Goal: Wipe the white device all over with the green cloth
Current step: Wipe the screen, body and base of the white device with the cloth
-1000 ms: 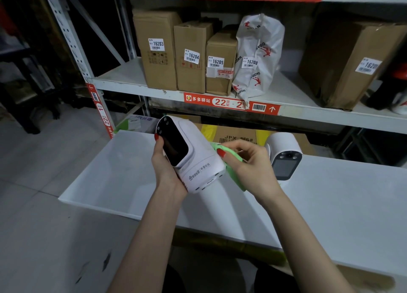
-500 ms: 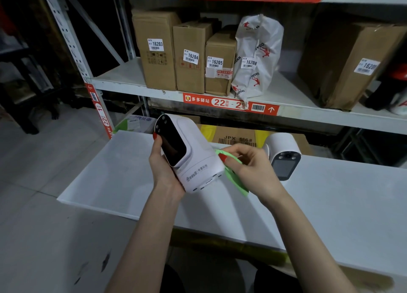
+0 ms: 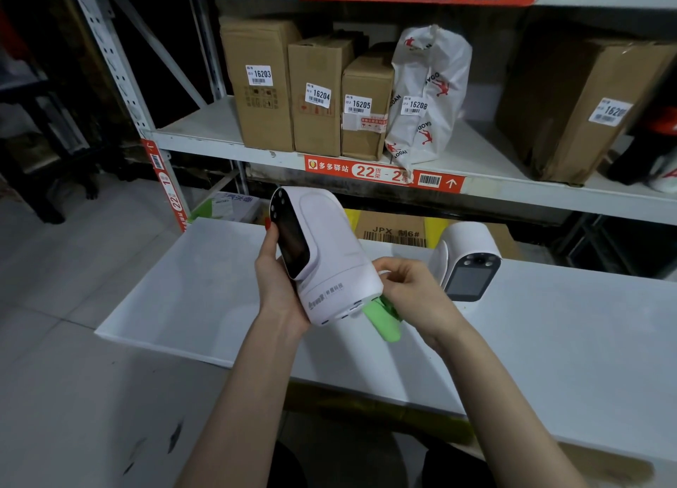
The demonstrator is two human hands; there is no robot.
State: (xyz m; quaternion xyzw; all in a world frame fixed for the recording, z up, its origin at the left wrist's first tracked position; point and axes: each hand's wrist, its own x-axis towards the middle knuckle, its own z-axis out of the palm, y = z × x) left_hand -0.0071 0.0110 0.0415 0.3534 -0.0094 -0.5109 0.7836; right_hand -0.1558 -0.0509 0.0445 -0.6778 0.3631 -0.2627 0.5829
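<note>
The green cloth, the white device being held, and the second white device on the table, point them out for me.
green cloth [image 3: 383, 320], head view, on its hanging end.
held white device [image 3: 326, 245], head view, on its side shell.
second white device [image 3: 467, 264], head view, on its front face.

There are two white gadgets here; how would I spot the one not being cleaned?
Find the white table below the parcel shelves. Near its far edge, right of the hands, stands the second white device. Unlike the held white device, nobody touches it, and its dark screen faces the camera.
</note>
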